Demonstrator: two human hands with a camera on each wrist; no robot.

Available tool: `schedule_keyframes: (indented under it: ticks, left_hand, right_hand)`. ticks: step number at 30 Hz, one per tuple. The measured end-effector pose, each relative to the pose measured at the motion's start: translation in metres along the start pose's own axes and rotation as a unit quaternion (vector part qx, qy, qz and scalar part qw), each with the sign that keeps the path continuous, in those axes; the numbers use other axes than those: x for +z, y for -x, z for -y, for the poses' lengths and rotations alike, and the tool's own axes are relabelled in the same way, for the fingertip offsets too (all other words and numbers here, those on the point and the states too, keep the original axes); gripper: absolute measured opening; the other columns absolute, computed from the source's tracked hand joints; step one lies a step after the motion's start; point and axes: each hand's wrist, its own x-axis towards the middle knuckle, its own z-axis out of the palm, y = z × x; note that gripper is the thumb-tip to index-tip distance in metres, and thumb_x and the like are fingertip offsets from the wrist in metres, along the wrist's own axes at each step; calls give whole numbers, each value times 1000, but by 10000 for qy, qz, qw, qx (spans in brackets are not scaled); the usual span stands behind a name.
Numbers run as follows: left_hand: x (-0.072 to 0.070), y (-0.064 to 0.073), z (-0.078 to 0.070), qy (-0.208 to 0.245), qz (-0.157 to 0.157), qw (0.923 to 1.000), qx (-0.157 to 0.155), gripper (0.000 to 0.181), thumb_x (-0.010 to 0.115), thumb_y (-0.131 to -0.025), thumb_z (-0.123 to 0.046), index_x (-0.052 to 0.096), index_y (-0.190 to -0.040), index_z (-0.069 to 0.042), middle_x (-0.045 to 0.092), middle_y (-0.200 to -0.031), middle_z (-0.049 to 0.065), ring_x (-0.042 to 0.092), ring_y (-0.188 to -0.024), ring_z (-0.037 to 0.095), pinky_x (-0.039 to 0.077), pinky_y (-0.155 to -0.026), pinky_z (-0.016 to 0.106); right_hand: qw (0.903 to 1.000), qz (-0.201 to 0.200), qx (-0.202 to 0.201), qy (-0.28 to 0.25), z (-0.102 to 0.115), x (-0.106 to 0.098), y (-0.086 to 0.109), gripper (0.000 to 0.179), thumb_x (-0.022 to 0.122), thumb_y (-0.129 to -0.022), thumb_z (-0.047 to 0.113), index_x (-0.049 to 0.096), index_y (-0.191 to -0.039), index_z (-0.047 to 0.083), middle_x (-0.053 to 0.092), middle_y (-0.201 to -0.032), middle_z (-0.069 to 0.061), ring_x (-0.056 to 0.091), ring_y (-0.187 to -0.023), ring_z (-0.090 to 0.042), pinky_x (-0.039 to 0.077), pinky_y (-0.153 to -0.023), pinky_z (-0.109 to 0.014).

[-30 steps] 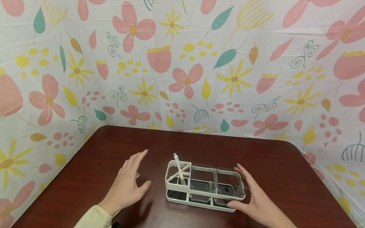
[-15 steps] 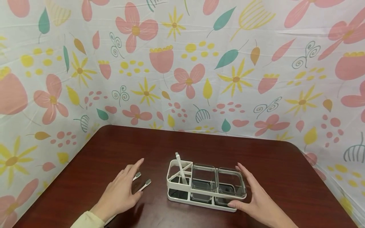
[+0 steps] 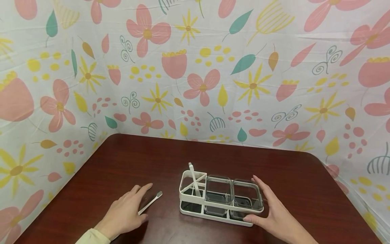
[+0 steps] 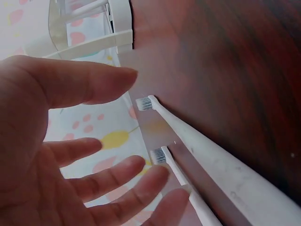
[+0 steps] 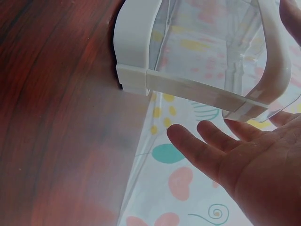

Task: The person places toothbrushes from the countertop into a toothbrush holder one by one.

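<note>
Left hand [image 3: 123, 210] has shifted toward 7 or 8 o'clock over the past second and looks lower over the table [image 3: 137, 159], uncovering the head of one loose toothbrush [image 4: 202, 147] at roughly the hand's 2 o'clock in the head view. There, a second toothbrush [image 4: 199, 204] is mostly hidden by the fingers; the left wrist view shows both lying near each other, apart. That hand is spread, thumb well away from the fingers, pinching nothing; whether a fingertip touches the second toothbrush, I cannot tell. Right hand [image 3: 272, 213] and holder [image 3: 192, 199] have hardly moved: the hand keeps the holder's 3 o'clock end between thumb and fingers. A white stick [image 3: 194, 178], probably another toothbrush, leans in the 9 o'clock section, beside two clear cups [image 3: 218, 189]. My judgement: the holder is being steadied while the left hand comes within grasping reach of the loose toothbrushes.
</note>
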Motion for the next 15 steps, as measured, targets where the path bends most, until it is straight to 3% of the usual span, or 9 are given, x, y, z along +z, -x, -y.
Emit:
schedule_keyframes:
  ticks: [9, 15]
  left_hand:
    - [4, 5, 8, -372, 203, 9991, -61, 70, 87, -64, -17, 61, -130, -18, 53, -96, -3, 47, -65, 13, 40, -49, 37]
    - [7, 9, 12, -445, 127, 9989, 10, 62, 84, -63, -13, 65, -122, -18, 49, -88, -6, 44, -60, 13, 38, -48, 37]
  right_hand:
    - [9998, -35, -163, -114, 1, 2, 1, 111, 88, -74, 29, 16, -158, 28, 30, -156, -9, 25, -134, 9, 27, -93, -4]
    - [9997, -87, -210, -116, 1, 3, 1, 109, 87, -75, 27, 17, -158, 27, 31, -156, -9, 21, -134, 12, 23, -94, -3]
